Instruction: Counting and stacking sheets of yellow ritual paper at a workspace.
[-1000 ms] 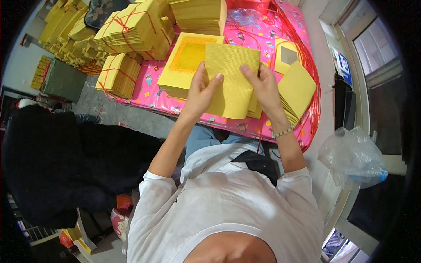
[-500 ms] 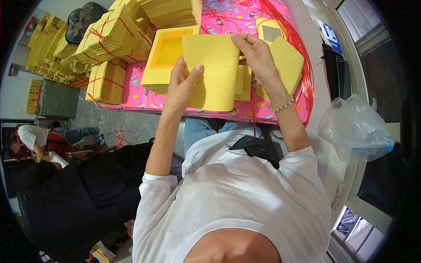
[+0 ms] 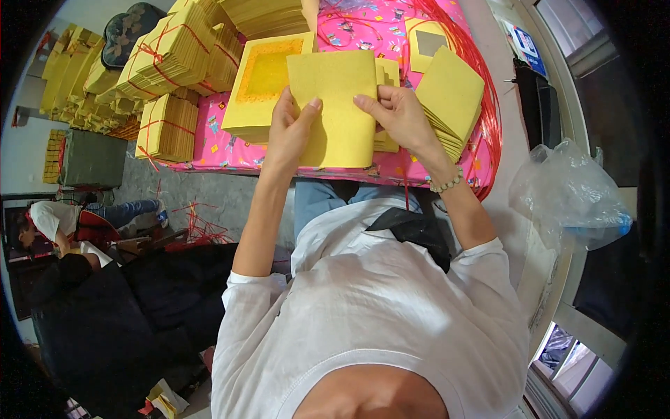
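Note:
Between my two hands is a yellow paper sheet (image 3: 333, 119), held up over the near edge of the pink table cover. My left hand (image 3: 292, 129) grips its left side, thumb on the front and fingers behind. On the right side, my right hand (image 3: 401, 119) pinches it about midway up, thumb in front. Behind and left of the sheet is a thick stack of yellow paper (image 3: 276, 73) with an orange-yellow square on top. Fanned yellow sheets (image 3: 450, 98) lie to the right of my right hand, and more yellow paper peeks out behind it.
Bundles of yellow paper tied with red string (image 3: 167, 129) stand at the left of the pink-covered table (image 3: 216, 150). Long red strings (image 3: 485, 105) hang along its right edge. A clear plastic bag (image 3: 569, 195) sits at the right. Another person (image 3: 56, 220) bends over at the far left.
My right hand has moved down from the sheet's top right corner to the middle of its right edge. The sheet now looks flatter, its lower edge straighter.

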A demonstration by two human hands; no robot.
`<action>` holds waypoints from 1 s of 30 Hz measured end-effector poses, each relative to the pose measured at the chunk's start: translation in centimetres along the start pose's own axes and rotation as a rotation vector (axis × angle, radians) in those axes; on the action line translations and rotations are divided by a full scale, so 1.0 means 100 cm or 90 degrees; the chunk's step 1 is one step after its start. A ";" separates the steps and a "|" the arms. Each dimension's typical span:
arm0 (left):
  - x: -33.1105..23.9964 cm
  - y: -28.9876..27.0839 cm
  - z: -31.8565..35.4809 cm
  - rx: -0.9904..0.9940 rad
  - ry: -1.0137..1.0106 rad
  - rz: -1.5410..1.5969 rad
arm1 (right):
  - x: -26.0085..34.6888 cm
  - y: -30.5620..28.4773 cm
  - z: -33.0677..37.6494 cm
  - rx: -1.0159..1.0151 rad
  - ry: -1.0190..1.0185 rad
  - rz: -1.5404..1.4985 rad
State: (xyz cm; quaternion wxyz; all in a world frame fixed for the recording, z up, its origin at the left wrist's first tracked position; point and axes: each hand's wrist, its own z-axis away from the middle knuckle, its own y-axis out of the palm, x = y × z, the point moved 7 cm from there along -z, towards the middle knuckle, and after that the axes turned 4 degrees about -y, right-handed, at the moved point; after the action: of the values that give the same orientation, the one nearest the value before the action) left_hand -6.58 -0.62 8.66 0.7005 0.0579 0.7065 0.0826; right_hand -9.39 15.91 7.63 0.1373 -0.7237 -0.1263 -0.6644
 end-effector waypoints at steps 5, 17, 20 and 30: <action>-0.005 0.008 -0.019 0.002 0.035 -0.035 | 0.000 -0.009 0.004 -0.024 0.027 -0.011; 0.009 0.023 -0.044 -0.006 0.035 -0.052 | -0.031 -0.024 0.013 -0.054 -0.046 -0.012; 0.018 0.022 -0.049 -0.015 0.016 -0.056 | -0.036 -0.026 0.020 -0.062 -0.014 -0.038; 0.067 0.015 -0.068 -0.069 0.067 -0.358 | -0.052 -0.030 0.033 -0.091 0.036 0.326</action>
State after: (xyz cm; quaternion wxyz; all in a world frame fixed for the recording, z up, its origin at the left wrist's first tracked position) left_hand -13.54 1.93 2.46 0.6604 -0.1821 0.7246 -0.0746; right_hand -7.84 19.88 2.27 0.2527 -0.7212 0.1119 -0.6352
